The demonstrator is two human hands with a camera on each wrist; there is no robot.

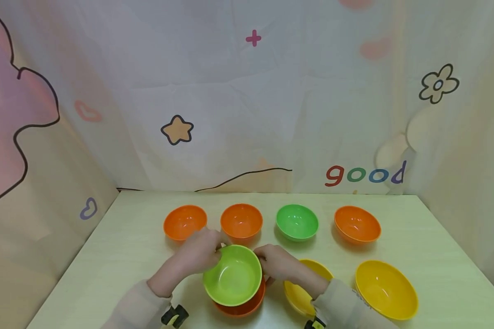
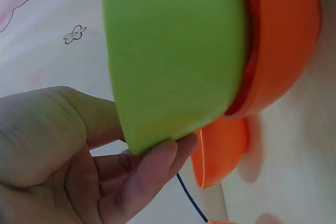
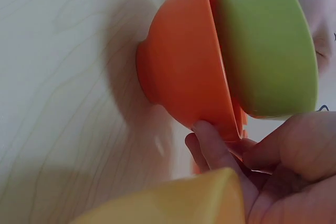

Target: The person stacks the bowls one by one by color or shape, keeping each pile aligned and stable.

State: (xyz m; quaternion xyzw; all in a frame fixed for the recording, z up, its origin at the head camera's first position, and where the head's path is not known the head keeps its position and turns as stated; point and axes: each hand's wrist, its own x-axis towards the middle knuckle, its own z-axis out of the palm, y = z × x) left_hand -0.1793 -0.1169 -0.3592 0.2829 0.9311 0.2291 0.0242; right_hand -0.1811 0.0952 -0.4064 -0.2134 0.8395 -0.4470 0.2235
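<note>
In the head view my left hand point(image 1: 201, 250) holds a light green bowl point(image 1: 233, 276) by its left rim, thumb and fingers pinching the edge in the left wrist view. This bowl sits partly inside an orange bowl point(image 3: 184, 56), its rim well above the orange one. My right hand point(image 1: 277, 262) is at the right side of the pair. In the right wrist view its fingers point(image 3: 212, 142) press the outside of the orange bowl near the rim, with the thumb on the rim's other side. The orange bowl's base is by the table.
Along the back stand an orange bowl point(image 1: 185, 223), another orange bowl point(image 1: 241, 221), a green bowl point(image 1: 297, 223) and a third orange bowl point(image 1: 357, 225). A yellow bowl point(image 1: 300, 299) lies under my right forearm; another yellow bowl point(image 1: 387, 290) is farther right. A printed curtain point(image 1: 214, 91) hangs behind the table point(image 1: 107, 256).
</note>
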